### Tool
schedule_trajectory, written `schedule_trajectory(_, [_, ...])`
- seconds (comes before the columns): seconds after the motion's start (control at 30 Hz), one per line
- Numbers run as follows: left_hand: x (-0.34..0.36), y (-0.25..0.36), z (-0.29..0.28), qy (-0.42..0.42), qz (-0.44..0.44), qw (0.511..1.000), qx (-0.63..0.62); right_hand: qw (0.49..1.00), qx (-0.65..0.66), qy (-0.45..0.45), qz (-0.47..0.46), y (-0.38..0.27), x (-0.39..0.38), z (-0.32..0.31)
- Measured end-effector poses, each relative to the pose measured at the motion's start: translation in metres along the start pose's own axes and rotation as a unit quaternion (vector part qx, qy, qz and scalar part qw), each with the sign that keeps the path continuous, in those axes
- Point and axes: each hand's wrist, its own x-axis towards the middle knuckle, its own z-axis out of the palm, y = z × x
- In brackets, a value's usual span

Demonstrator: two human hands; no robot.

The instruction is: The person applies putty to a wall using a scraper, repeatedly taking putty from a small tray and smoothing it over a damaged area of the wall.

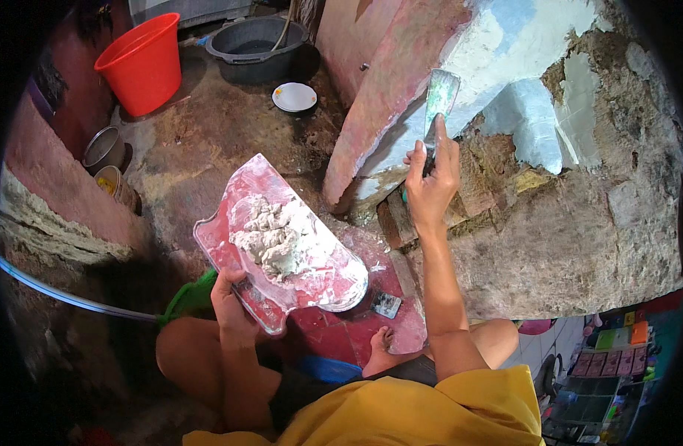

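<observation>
My left hand [235, 305] is closed on the near edge of a red board [257, 172] with a curved outline. A heap of whitish putty [271, 238] lies on the board and is smeared toward its right end. In my right hand [435, 182] is a putty knife [441, 97], its index finger stretched along the tool. The knife's wide blade, stained white and green, is over the edge of the white-coated wall patch [497, 44]; whether it touches cannot be made out. Below that patch the wall [564, 230] is rough and bare, with peeling pale-blue paint [523, 119].
A red bucket [141, 67], a dark basin [257, 52] and a white plate [294, 97] stand on the stained floor at the back. Small pots [103, 147] sit at the left. A small flat container [386, 304] lies near my foot [381, 349]. Shelved goods [609, 364] show at lower right.
</observation>
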Motion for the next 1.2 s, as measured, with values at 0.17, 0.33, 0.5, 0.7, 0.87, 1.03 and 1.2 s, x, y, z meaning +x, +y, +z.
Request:
schedule_trajectory(0.17, [-0.001,0.0,0.002,-0.008,-0.007,1.0,-0.005,1.0,-0.024,0.009,0.004,0.014,-0.006,0.019])
schedule_trajectory(0.33, [0.003,-0.004,-0.009,-0.011,-0.023,1.0,-0.013,0.996,-0.071,0.014,-0.045,0.023,-0.024,0.03])
schedule_trajectory(0.5, [0.006,-0.006,-0.01,-0.015,-0.04,0.999,-0.021,0.998,-0.054,0.001,-0.011,0.035,-0.053,0.032])
schedule_trajectory(0.7, [0.005,-0.007,-0.009,-0.006,-0.019,1.0,0.02,0.999,-0.015,0.037,-0.005,0.028,-0.043,0.03])
schedule_trajectory(0.87, [0.006,-0.008,-0.009,-0.002,-0.029,1.0,0.0,0.999,-0.019,0.038,0.0,0.024,-0.013,0.03])
schedule_trajectory(1.03, [0.008,-0.008,-0.01,-0.016,-0.032,0.999,0.0,1.0,-0.007,0.026,0.016,0.028,-0.027,0.031])
schedule_trajectory(1.2, [0.009,-0.01,-0.015,-0.017,-0.032,0.999,-0.006,0.998,0.036,0.054,0.023,0.019,-0.021,0.031])
